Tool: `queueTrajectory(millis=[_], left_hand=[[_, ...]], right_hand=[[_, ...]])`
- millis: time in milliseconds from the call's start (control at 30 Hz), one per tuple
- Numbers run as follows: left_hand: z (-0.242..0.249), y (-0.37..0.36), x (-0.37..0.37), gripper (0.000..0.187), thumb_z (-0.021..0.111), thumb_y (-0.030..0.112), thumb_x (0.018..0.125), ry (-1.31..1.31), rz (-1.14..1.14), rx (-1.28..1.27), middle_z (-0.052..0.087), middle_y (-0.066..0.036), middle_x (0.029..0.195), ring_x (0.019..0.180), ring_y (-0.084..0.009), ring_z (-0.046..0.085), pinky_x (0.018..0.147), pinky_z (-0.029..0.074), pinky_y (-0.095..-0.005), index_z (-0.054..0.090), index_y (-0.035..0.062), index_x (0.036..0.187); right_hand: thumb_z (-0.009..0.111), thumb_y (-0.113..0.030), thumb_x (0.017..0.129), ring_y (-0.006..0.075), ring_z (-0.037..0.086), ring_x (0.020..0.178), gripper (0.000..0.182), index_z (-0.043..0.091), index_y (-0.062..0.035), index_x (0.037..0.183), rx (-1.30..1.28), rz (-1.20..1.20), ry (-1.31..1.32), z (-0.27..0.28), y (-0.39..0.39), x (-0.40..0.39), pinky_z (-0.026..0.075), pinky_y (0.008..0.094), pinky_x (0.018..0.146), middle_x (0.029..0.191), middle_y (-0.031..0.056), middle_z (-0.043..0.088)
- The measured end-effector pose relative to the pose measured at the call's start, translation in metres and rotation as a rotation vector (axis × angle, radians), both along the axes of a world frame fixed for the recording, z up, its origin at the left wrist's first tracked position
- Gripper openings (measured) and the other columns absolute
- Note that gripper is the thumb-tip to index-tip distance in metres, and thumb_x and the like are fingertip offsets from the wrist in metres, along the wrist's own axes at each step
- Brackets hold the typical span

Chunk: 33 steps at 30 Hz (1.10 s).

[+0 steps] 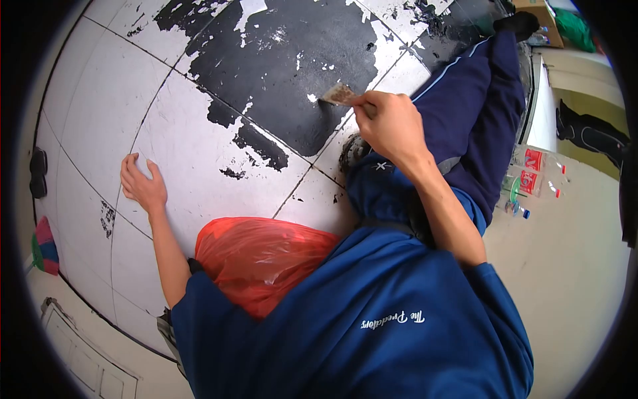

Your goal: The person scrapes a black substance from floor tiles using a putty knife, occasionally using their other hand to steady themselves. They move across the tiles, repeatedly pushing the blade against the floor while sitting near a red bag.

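Note:
My right hand (392,126) grips a scraper (339,94), its flat, brown-stained blade against the black coating (286,66) on the tiled floor. The handle is mostly hidden by my fingers. That coating is patchy with ragged edges, and white tile (179,133) shows around it. Over to the left, my left hand (144,185) rests on the bare white tile with fingers apart and nothing in them.
A red plastic bag (259,256) lies against my body. Several plastic bottles (531,176) stand or lie at the right, beyond my outstretched legs (458,106). A cardboard box (541,16) is at the top right. Dark footwear (38,173) sits at the far left.

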<state>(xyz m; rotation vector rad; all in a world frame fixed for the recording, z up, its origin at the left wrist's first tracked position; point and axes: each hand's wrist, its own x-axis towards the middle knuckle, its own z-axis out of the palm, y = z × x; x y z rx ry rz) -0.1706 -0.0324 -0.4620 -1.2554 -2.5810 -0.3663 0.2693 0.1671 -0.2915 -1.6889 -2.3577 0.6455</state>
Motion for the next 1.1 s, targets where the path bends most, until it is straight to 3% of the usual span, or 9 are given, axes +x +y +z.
queueTrajectory(millis=[133,200,467,600,900,1000,1033,1100], left_hand=[[0.001,-0.004,0.001,0.043,0.059,0.031,0.095,-0.032,-0.003,-0.013,0.049,0.0,0.143,0.138,-0.0239,0.04,0.113,0.023,-0.0529,0.052,0.0185,0.135],[0.002,-0.004,0.0,0.043,0.059,0.031,0.095,-0.033,-0.003,-0.026,0.048,0.0,0.143,0.138,-0.024,0.039,0.113,0.023,-0.0532,0.052,0.0183,0.135],[0.003,-0.002,0.003,0.042,0.058,0.032,0.095,-0.044,0.004,-0.031,0.048,0.0,0.144,0.139,-0.0243,0.038,0.113,0.022,-0.0547,0.052,0.0183,0.134],[0.0,0.0,0.001,0.042,0.059,0.031,0.093,-0.061,0.003,-0.018,0.047,-0.001,0.143,0.139,-0.0244,0.038,0.113,0.021,-0.0553,0.053,0.0178,0.133],[-0.004,-0.004,-0.001,0.043,0.058,0.031,0.094,-0.034,0.015,-0.019,0.046,-0.002,0.144,0.139,-0.0255,0.037,0.112,0.023,-0.0568,0.052,0.018,0.134],[-0.005,-0.002,-0.003,0.043,0.058,0.031,0.094,-0.025,0.011,-0.026,0.046,-0.002,0.145,0.139,-0.0257,0.037,0.112,0.023,-0.0564,0.052,0.0181,0.134],[-0.005,-0.003,-0.002,0.043,0.058,0.031,0.094,-0.021,0.015,-0.027,0.046,-0.002,0.145,0.139,-0.0258,0.037,0.112,0.023,-0.0562,0.052,0.0181,0.134],[-0.006,-0.003,-0.002,0.043,0.059,0.032,0.094,-0.02,0.021,-0.023,0.047,-0.002,0.145,0.139,-0.0258,0.038,0.112,0.023,-0.0562,0.052,0.0185,0.134]], right_hand=[[0.064,-0.016,0.082,0.0375,0.07,0.073,0.018,0.078,-0.0111,0.092,-0.018,-0.02,0.007,0.025,-0.007,-0.003,0.057,0.0456,0.071,0.075,0.0168,0.071],[0.064,-0.015,0.082,0.0366,0.07,0.073,0.018,0.078,-0.0107,0.092,0.014,0.006,-0.159,-0.003,-0.007,-0.004,0.058,0.0458,0.073,0.075,0.0172,0.071],[0.064,-0.017,0.082,0.0359,0.071,0.074,0.02,0.079,-0.009,0.093,-0.091,-0.081,0.097,0.023,-0.004,0.01,0.057,0.0442,0.073,0.076,0.0165,0.072],[0.064,-0.018,0.083,0.0359,0.071,0.078,0.019,0.078,-0.0088,0.093,-0.068,-0.01,-0.063,-0.009,-0.003,0.007,0.057,0.0447,0.074,0.083,0.0161,0.074],[0.063,-0.016,0.082,0.0376,0.07,0.073,0.019,0.077,-0.0076,0.092,-0.045,-0.066,0.047,0.001,-0.007,0.007,0.057,0.0462,0.071,0.079,0.0181,0.073],[0.063,-0.016,0.082,0.0389,0.07,0.071,0.019,0.077,-0.0077,0.092,0.006,-0.016,-0.057,-0.022,-0.006,0.005,0.057,0.0469,0.069,0.076,0.0196,0.071],[0.063,-0.016,0.085,0.0351,0.07,0.073,0.017,0.076,-0.0072,0.091,0.008,-0.022,-0.069,-0.023,-0.004,0.006,0.056,0.0438,0.069,0.073,0.0131,0.071],[0.063,-0.016,0.085,0.0354,0.07,0.074,0.017,0.076,-0.0071,0.091,-0.009,-0.018,-0.057,-0.021,-0.002,0.009,0.056,0.0437,0.069,0.073,0.0136,0.071]])
